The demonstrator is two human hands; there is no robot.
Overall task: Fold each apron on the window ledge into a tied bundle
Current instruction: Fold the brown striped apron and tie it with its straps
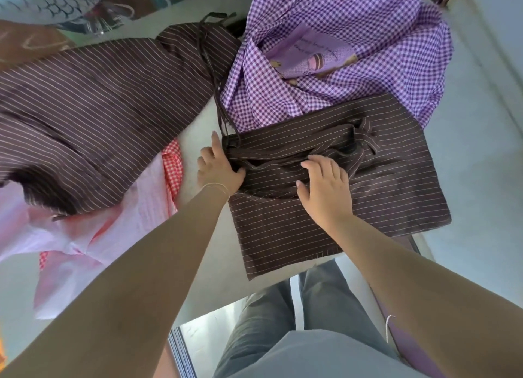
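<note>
At the far left a second brown pinstriped apron (93, 100) lay spread loose across the ledge (195, 123), its ties (208, 52) trailing from its far right end. It was not folded. Beneath its near edge lay a pink apron with red check trim (93, 236), also crumpled and unfolded.

Just right of those, the left hand (219, 169) held the left edge of the folded brown pinstriped apron (353, 196). Its forefinger pointed away along the ledge while the other fingers and thumb curled round the cloth and what seemed to be a strap at that corner. The folded apron lay as a flat rectangle on the near right part of the ledge, its near edge hanging over the front. Its straps (356, 140) were gathered loosely on top near the far edge, with no bundle tied.

The right hand (325, 185) rested on the middle of that fold, fingers spread and mostly straight, pressing the cloth rather than clasping it.

Beyond it, far right, a purple gingham apron (353, 38) sat in a heap, partly under the folded one.

By my reading the task was at an early stage: one apron was flat-folded but still to be rolled and tied, and three more were untouched.
</note>
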